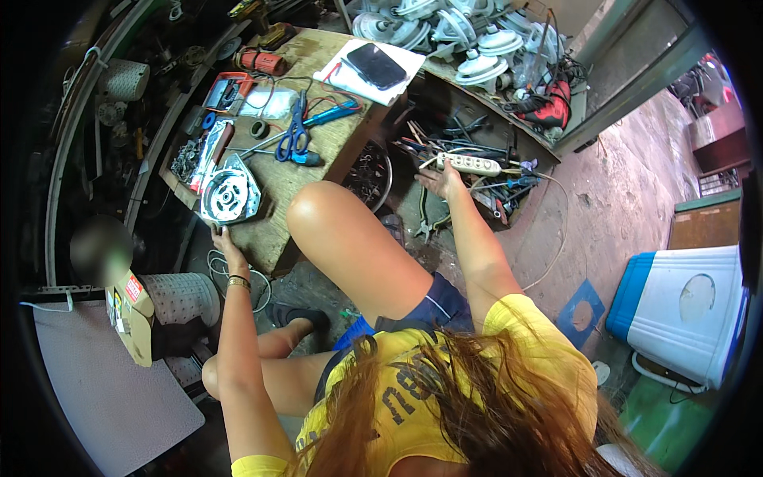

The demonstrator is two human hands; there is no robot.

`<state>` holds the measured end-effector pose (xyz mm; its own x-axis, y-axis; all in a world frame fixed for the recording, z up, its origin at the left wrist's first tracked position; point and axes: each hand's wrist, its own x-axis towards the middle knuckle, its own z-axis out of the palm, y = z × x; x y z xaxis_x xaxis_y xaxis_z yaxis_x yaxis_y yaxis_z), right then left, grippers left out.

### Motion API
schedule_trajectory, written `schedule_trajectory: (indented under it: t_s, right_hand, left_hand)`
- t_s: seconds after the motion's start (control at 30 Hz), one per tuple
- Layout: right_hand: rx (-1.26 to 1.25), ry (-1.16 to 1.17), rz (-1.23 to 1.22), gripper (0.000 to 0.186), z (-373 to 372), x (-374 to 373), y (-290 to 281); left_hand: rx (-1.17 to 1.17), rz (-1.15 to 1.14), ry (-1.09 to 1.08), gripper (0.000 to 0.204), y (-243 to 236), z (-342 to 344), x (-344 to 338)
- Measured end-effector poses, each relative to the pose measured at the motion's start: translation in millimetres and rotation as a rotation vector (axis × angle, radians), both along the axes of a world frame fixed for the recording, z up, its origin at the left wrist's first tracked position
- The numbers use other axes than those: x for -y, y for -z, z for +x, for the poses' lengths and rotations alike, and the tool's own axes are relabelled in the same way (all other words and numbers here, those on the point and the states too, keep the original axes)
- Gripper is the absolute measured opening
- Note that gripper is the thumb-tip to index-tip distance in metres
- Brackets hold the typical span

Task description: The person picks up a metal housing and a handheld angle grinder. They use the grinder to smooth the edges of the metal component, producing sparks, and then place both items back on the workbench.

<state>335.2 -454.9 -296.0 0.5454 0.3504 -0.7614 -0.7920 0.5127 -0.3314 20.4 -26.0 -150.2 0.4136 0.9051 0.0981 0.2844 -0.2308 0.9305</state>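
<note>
A silvery metal motor housing [230, 195] with a round, slotted centre lies at the near left corner of the wooden bench. My left hand [227, 243] grips its near edge, with the fingertips partly hidden beneath it. My right hand [439, 181] reaches over a tool box [520, 208] full of hand tools, its fingers apart and holding nothing. Right by that hand is a white power strip [469, 164], lying across the tools. Pliers [424, 226] with open handles hang near the box's front edge.
On the wooden bench [266, 226] lie blue-handled scissors [295, 139], a screwdriver [306, 158], a soldering iron [332, 112] and a phone [375, 66] on white paper. White fan motor parts [481, 63] crowd the back shelf beside a red power tool [555, 107]. A cooler [679, 306] stands right.
</note>
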Motion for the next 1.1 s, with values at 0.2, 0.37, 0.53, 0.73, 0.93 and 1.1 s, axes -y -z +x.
schedule_trajectory:
  t_s: [0.2, 0.37, 0.53, 0.73, 0.93, 1.1]
  right_hand:
    - [0.713, -0.181, -0.894, 0.042, -95, 12, 41]
    - [1.672, -1.223, -1.659, 0.055, -156, 55, 62]
    - [1.505, -1.692, -1.520, 0.064, -141, 29, 41]
    - [1.738, -1.336, -1.262, 0.050, -133, 50, 19]
    - [1.150, -0.634, -0.836, 0.041, -99, 53, -81]
    - [1.522, -0.361, -1.013, 0.037, -22, 45, -160]
  left_hand:
    - [-0.050, 0.164, -0.053, 0.064, 4, 11, 19]
    - [-0.207, 0.360, -0.165, 0.064, 14, 2, 26]
    - [-0.269, 0.401, -0.160, 0.062, 9, 10, 28]
    - [-0.306, 0.397, -0.158, 0.059, 0, 13, 39]
    - [-0.377, 0.418, -0.158, 0.060, 3, 10, 39]
    - [-0.342, 0.428, -0.171, 0.059, -2, 11, 41]
